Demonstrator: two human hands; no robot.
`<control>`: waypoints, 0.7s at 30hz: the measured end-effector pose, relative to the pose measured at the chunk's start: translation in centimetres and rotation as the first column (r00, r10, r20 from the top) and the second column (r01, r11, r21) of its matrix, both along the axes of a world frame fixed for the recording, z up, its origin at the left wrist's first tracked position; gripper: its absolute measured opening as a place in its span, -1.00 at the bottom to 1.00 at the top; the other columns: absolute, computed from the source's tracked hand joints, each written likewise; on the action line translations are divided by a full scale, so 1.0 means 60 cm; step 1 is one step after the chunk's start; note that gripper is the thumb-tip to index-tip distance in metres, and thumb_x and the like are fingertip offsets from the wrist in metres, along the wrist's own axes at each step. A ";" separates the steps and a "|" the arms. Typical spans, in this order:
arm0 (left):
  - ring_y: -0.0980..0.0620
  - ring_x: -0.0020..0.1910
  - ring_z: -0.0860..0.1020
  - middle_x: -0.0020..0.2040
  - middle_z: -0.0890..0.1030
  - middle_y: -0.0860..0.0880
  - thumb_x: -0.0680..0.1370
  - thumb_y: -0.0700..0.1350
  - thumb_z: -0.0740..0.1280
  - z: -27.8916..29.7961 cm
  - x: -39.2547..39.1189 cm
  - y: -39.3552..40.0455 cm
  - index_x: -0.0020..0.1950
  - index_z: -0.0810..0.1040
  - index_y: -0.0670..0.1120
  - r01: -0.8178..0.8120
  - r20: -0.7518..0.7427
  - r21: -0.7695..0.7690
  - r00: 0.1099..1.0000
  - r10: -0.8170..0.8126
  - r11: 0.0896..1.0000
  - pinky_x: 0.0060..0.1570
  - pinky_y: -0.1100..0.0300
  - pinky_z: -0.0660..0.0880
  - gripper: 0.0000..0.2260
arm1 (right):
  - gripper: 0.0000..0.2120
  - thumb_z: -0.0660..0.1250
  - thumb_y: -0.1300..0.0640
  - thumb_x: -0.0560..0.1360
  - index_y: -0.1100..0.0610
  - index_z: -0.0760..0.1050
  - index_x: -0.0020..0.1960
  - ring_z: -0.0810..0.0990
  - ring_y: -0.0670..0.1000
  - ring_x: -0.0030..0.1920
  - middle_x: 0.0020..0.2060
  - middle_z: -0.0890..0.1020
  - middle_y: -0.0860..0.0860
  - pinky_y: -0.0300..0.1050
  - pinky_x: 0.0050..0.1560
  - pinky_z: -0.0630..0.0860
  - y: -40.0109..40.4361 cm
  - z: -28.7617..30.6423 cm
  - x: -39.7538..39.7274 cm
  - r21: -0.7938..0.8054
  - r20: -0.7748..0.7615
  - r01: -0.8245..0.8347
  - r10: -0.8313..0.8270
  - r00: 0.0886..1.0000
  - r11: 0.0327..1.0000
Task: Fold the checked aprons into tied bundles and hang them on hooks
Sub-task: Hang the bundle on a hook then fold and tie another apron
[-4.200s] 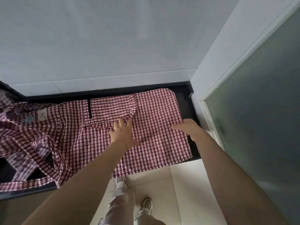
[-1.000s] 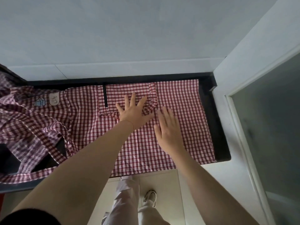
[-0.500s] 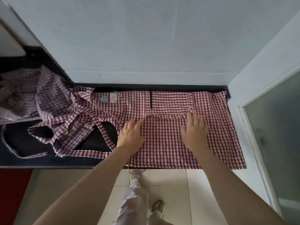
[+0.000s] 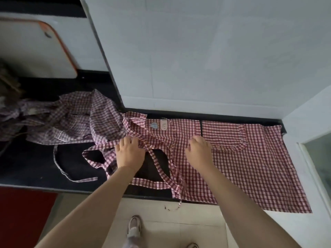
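1. More checked aprons lie in a messy pile on the far left of the dark surface.
2. The left hand curls its grip round the straps.
3. The red checked apron lies flat in the middle.
4. The right hand has bent fingers on the cloth; I cannot tell if they pinch it.
5. I think folding is just starting. Next, tidy the straps and fold the cloth over.

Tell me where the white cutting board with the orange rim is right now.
In the head view, the cutting board stands at the far left, leaning against the wall behind the black counter, beyond the heap of checked aprons.
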State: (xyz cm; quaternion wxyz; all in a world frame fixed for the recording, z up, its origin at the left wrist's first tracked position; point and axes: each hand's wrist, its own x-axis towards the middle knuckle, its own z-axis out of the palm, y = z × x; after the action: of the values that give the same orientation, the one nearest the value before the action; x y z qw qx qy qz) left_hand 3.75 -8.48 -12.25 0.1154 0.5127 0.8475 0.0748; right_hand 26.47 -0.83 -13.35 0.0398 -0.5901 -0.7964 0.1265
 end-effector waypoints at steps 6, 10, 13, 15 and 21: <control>-0.16 0.46 0.27 0.47 0.32 -0.11 0.56 0.16 0.25 0.002 -0.135 0.014 0.53 0.21 -0.03 -0.038 -0.036 -0.243 0.999 0.030 0.969 0.43 -0.14 0.18 -0.41 | -0.58 0.33 0.13 0.59 0.12 0.42 0.44 0.55 0.05 0.27 0.30 0.55 0.05 -0.06 0.24 0.50 0.009 0.037 -0.232 -0.191 -0.407 0.117 -0.187 0.894 0.975; -0.12 0.42 0.32 0.40 0.42 -0.08 0.56 0.21 0.26 0.006 -0.209 0.021 0.44 0.34 -0.01 -0.025 -0.103 -0.303 0.995 -0.007 0.953 0.35 -0.10 0.26 -0.48 | -0.44 0.36 -0.08 0.57 0.11 0.33 0.48 0.48 0.07 0.35 0.37 0.49 0.04 -0.06 0.29 0.41 0.024 0.049 -0.331 -0.452 -0.496 0.195 -0.427 0.756 0.871; -0.07 0.31 0.41 0.25 0.53 -0.04 0.57 0.10 0.30 0.007 -0.237 0.024 0.27 0.48 0.00 0.068 -0.063 -0.333 0.994 -0.094 0.941 0.34 -0.03 0.30 -0.68 | -0.49 0.40 -0.11 0.53 0.15 0.46 0.36 0.54 0.08 0.23 0.26 0.56 0.04 -0.09 0.19 0.44 0.030 0.042 -0.359 -0.557 -0.484 0.259 -0.562 0.670 0.789; -0.05 0.25 0.46 0.18 0.57 -0.03 0.59 0.02 0.27 0.007 -0.250 0.025 0.21 0.53 0.00 0.123 -0.051 -0.347 0.987 -0.149 0.930 0.34 -0.01 0.30 -0.77 | -0.63 0.39 -0.02 0.56 0.19 0.53 0.26 0.58 0.07 0.07 0.13 0.62 0.05 -0.06 0.13 0.50 0.031 0.040 -0.370 -0.602 -0.457 0.298 -0.625 0.633 0.741; -0.02 0.00 0.55 -0.01 0.59 0.00 0.62 -0.14 0.18 0.017 -0.256 0.034 0.09 0.56 -0.05 0.131 0.017 -0.311 0.991 -0.132 0.941 0.19 0.04 0.47 -0.83 | -0.72 0.37 0.06 0.58 0.30 0.59 0.06 0.64 0.22 0.02 -0.03 0.68 0.21 0.20 0.15 0.57 0.035 0.072 -0.348 -0.596 -0.560 0.328 -0.672 0.484 0.733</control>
State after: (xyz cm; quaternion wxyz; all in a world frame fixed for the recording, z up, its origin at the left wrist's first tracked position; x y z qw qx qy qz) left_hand -11.60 -6.46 -11.25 0.1979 0.5436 0.8127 -0.0687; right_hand 5.61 1.27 -9.02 0.2742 -0.6877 -0.4457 0.5031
